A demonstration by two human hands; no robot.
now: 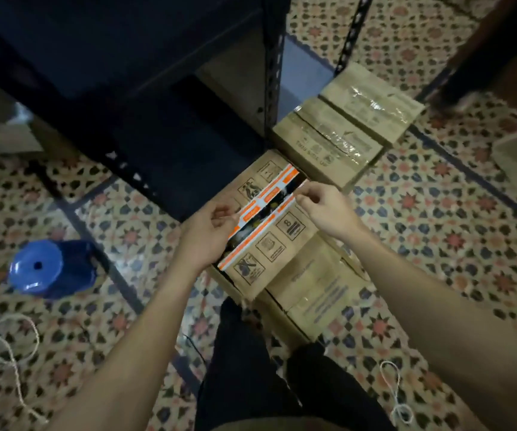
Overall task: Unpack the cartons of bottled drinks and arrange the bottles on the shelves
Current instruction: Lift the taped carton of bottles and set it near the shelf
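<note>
While left hand [210,233] grips carton flap [252,181], right hand [322,209] pinches another.

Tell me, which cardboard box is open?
The brown cardboard carton with orange-and-white tape: its top flaps are parted. The other cartons are taped shut.

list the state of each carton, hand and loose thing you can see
open carton: flaps parted along the split orange tape
left hand: grips its left flap
right hand: pinches its right flap edge
next carton: taped shut
far carton: taped shut
carton by the knees: closed
blue plastic item: upright on the floor
rope: loose on the floor
</note>
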